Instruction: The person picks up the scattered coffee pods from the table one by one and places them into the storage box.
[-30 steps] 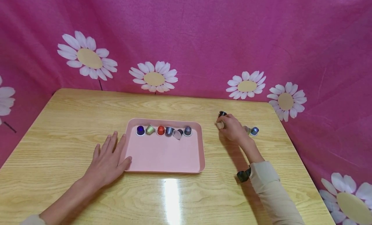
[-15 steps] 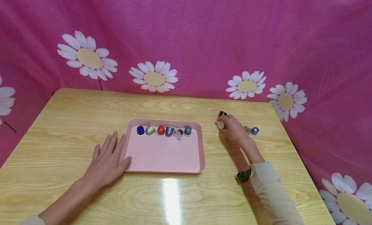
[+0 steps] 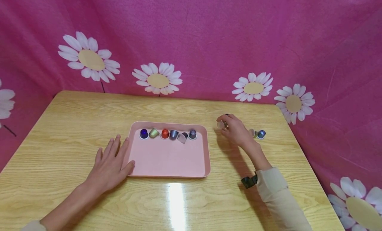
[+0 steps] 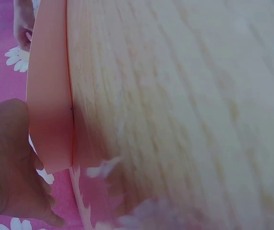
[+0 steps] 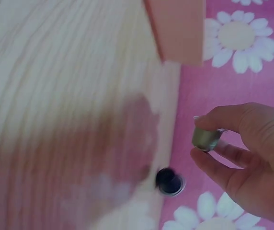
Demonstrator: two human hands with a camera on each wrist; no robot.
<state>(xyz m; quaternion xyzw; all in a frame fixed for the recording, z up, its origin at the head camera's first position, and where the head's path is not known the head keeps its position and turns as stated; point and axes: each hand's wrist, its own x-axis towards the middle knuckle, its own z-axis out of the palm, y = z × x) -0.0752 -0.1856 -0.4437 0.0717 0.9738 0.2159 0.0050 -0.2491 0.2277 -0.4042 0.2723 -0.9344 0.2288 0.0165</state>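
Note:
My right hand (image 3: 237, 131) pinches a green-gold coffee capsule (image 5: 205, 138) between thumb and fingertips, to the right of the pink tray (image 3: 167, 161). In the head view its pale lid faces left. A black capsule (image 5: 170, 182) is close by on the table, mostly hidden behind the hand in the head view. My left hand (image 3: 110, 166) lies with fingers spread against the tray's left edge, thumb over the rim. Along the tray's far side runs a row of capsules: purple (image 3: 144, 134), light green (image 3: 154, 133), red (image 3: 165, 134) and several grey or dark ones (image 3: 192, 134).
Right of my right hand, a blue capsule (image 3: 261, 134) and a pale-lidded capsule (image 3: 252, 133) stand close together on the wooden table (image 3: 89, 118). A pink curtain (image 3: 197, 42) with white flowers hangs behind the table.
My right hand has lifted slightly and shifted left with the green-gold capsule, now covering most of the black one in the head view. The left hand and the tray stay put.

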